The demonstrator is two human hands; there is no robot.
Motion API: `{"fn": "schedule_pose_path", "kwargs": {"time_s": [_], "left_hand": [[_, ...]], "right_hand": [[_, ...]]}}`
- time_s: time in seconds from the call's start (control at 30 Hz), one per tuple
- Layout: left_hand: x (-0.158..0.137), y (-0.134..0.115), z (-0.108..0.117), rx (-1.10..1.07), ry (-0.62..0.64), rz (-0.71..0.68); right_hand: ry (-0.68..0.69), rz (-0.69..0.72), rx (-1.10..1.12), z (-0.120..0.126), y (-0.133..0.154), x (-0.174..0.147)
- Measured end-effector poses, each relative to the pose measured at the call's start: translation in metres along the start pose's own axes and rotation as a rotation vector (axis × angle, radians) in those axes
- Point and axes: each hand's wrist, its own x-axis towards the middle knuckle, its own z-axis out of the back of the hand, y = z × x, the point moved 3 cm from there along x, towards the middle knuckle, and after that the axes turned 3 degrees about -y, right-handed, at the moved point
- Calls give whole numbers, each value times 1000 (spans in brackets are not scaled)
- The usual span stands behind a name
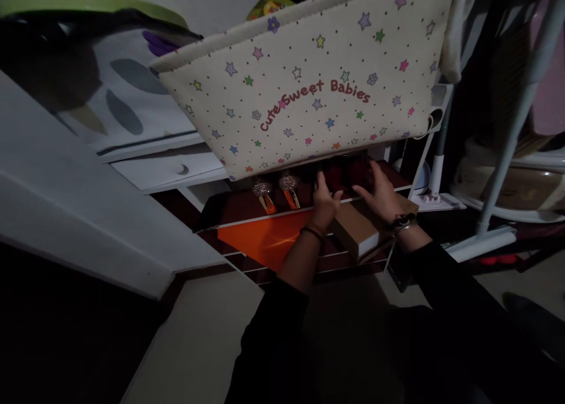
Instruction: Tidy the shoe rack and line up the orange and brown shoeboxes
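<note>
As the left grip [325, 203] and right grip [382, 198] reach onto the shelf [233, 207], dark red items [359, 172] sit between them.
Both curved; whether closed, cannot tell. Glittery shoes [289, 182] beside left grip.

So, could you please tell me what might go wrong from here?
The right hand is close to the brown box, so the wrist could knock it. The left hand is beside the glittery shoes and might nudge one. The star-printed fabric overhangs the dim shelf, so a slip there could go unseen.
</note>
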Motion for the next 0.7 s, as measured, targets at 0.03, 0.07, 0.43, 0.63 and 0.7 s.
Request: {"fn": "schedule_pose_path", "kwargs": {"time_s": [0.03,0.07,0.43,0.63,0.7], "left_hand": [[-11,-7,4,-31,-1,23],[-26,-15,8,-71,1,45],[-229,7,-18,-695,-216,971],[-217,26,-47,-1094,-118,1238],[-217,25,-48,-1145,-124,1213]], "right_hand": [[-44,21,-3,12,0,-8],[-99,31,-9,26,-1,-19],[-109,-75,-213,76,-62,-118],[-61,-78,-270,56,-57,-127],[-54,-78,-274,56,-56,-129]]}}
